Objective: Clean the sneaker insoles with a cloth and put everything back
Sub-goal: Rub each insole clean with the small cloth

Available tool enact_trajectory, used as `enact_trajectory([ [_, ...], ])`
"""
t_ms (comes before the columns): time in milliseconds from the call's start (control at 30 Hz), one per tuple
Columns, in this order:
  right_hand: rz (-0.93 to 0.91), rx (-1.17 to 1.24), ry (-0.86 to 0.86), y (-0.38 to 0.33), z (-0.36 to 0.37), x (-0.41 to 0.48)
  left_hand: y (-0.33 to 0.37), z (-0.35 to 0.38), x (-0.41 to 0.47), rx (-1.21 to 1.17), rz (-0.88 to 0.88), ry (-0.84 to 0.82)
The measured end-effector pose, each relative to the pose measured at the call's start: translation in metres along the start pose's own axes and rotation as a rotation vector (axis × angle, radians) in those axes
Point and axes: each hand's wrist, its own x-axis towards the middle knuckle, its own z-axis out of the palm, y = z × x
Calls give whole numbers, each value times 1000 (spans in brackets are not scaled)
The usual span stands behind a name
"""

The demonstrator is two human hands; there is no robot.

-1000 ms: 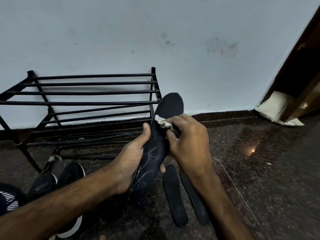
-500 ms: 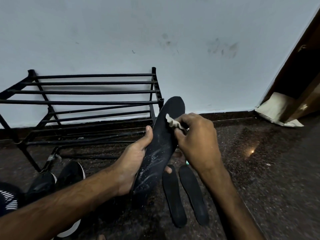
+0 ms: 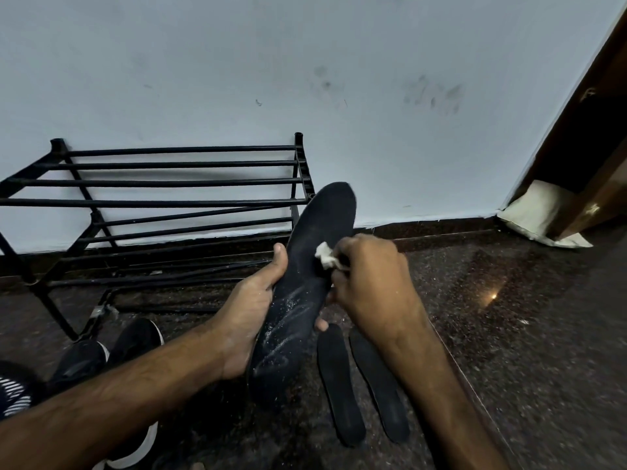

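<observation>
The person sits on the dark speckled floor (image 3: 509,334) facing a pale wall, and the left hand (image 3: 251,310) grips a black insole (image 3: 305,283) by its lower left edge, thumb lying up along the front face and fingers curled round behind, one fingertip showing past the right edge. The insole stands nearly upright, its long axis running from the heel, low and nearest the person, up to the rounded toe, which leans a little to the right and rises in front of the right end of a black metal shoe rack (image 3: 169,201). White specks and streaks mark its lower half. The right hand (image 3: 369,286) pinches a small crumpled white cloth (image 3: 325,255) between curled fingertips and holds it against the insole's face at about mid-length, near the right edge. Just to the right of the held insole, under the right forearm, two more black insoles (image 3: 341,385) lie flat on the floor side by side with a narrow gap between them, their long axes pointing away from the person toward the wall. At lower left a pair of black sneakers (image 3: 132,347) with white soles sits on the floor beside the rack's leg, toes toward the rack, partly hidden by the left forearm. In the far right corner a pale bundle (image 3: 536,212) rests against a brown door frame
</observation>
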Motion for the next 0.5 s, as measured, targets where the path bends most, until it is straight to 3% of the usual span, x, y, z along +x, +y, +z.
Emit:
enact_trajectory([
  [133, -138, 203, 107, -17, 13, -6, -2, 4, -1, -63, -4, -21],
  [267, -81, 187, 229, 0, 12, 2, -5, 3, 0, 79, 13, -20],
  [367, 0, 108, 158, 9, 6, 6, -4, -3, 1, 83, 25, -15],
  [500, -174, 229, 111, -11, 12, -3, -5, 2, -3, 33, 4, -43],
])
